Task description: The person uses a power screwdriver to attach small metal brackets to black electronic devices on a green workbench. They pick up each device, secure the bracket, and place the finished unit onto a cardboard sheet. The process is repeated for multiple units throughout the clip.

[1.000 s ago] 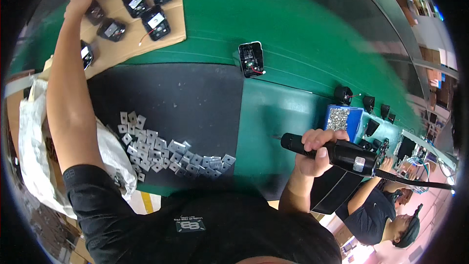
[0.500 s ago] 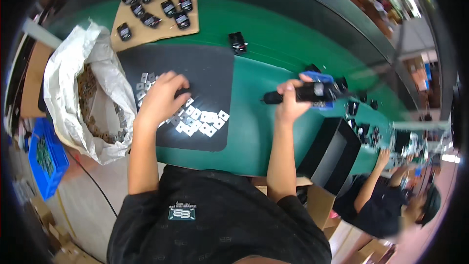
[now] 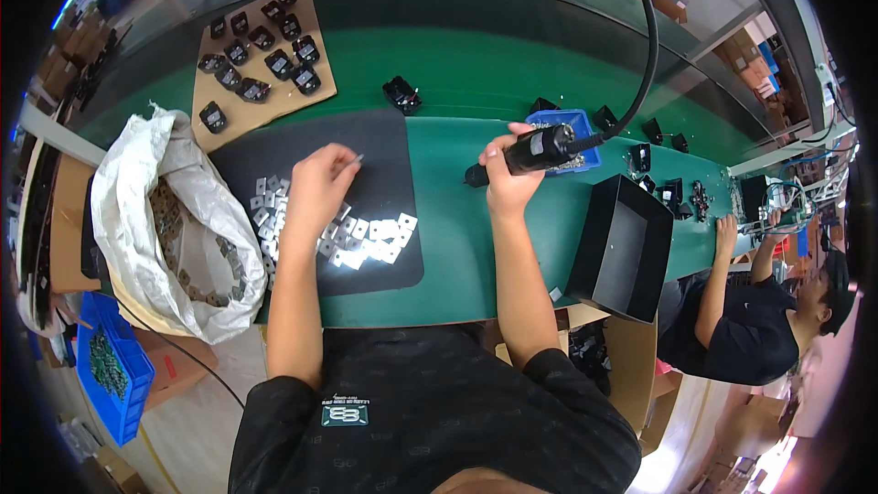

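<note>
Black screwdriver (image 3: 541, 148) in right grip (image 3: 512, 183); could knock box (image 3: 596, 242) off tabletop's (image 3: 457, 279) near edge if swung wide. Pale piece (image 3: 358, 159) fingertip-pinched in left grip (image 3: 320, 183); could slip.

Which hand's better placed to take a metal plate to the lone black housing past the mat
Probably your left hand: its fingers seem to pinch a metal plate above the mat, while your right hand grips the power driver.

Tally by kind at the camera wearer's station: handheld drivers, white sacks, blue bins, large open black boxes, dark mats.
Driver, in the right hand: 1
White sack: 1
Blue bins: 2
Large open black box: 1
Dark mat: 1
Total: 6
</note>
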{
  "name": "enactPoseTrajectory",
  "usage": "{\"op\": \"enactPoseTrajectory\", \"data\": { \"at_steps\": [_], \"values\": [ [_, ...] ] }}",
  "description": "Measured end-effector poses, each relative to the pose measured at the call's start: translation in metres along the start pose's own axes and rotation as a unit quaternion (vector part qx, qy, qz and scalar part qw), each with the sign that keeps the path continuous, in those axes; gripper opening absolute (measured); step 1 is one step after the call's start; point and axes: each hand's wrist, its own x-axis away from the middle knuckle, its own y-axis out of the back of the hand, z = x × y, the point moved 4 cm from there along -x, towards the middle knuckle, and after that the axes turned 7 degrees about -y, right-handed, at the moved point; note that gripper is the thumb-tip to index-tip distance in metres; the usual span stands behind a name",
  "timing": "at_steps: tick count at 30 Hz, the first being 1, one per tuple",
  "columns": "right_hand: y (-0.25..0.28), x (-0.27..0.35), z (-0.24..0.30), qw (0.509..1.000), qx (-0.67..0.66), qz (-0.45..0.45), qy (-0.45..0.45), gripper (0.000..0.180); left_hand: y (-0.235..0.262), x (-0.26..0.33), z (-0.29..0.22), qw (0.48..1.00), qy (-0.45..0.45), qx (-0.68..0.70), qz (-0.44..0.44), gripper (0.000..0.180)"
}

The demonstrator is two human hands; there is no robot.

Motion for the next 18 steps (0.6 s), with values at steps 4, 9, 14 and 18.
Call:
{"op": "enactPoseTrajectory", "data": {
  "at_steps": [4, 9, 14, 18],
  "values": [
    [0.004, -0.001, 0.001, 1.000, -0.005, -0.001, -0.015, 0.042, -0.029, -0.070, -0.012, 0.999, 0.019, 0.031, 0.001, 0.019],
    [0.008, -0.001, 0.004, 0.999, -0.023, -0.016, -0.029, 0.044, -0.059, -0.115, 0.015, 0.996, -0.014, -0.061, -0.059, 0.020],
    [0.019, -0.002, 0.004, 0.999, -0.021, -0.010, -0.035, 0.046, -0.084, -0.118, 0.041, 0.992, 0.043, -0.103, -0.057, 0.020],
    [0.017, -0.002, 0.004, 0.999, -0.020, -0.013, -0.045, 0.047, -0.087, -0.116, 0.054, 0.990, 0.061, -0.116, -0.055, 0.019]
  ]
}}
